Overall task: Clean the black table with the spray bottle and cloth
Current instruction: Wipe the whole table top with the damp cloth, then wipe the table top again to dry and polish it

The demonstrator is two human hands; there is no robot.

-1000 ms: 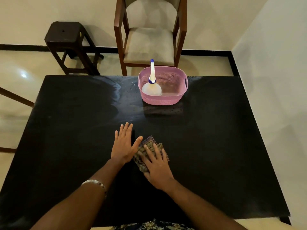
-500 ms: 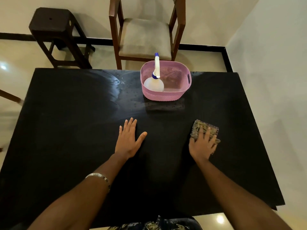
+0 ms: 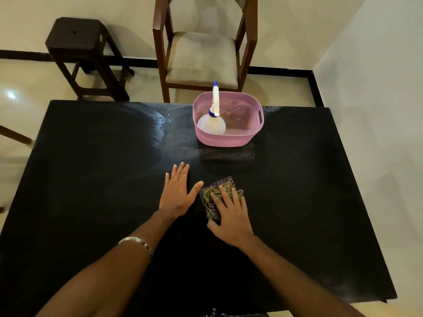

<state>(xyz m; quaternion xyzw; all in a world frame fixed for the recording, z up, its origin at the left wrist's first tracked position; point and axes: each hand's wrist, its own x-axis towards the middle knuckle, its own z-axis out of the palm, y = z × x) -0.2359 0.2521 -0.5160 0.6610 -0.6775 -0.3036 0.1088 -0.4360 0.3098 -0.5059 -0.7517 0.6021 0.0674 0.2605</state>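
A black table was seen from above as it was wiped by a person with two bare hands. The right hand was laid palm down on a folded, checked cloth, the fingers spread and flat along it and the thumb tucked against its near edge, so that the cloth was pressed to the tabletop rather than gripped in a fist. The left hand was rested flat on the bare surface just beside the cloth, its fingers extended and nothing held; the thumb tip was pointed toward the cloth's left edge, though whether the two were touching could not be told from this angle. A silver bangle was worn on the left forearm. Toward the far edge of the table a pink plastic basket was stood, and in it the spray bottle was kept upright at the left side (a clear rounded body, a white neck and blue trim). Pale smears and small droplets were visible on the tabletop to the left of the basket and in front of it. Beyond the table a wooden chair with a beige cushion and a dark stool were placed against the wall.
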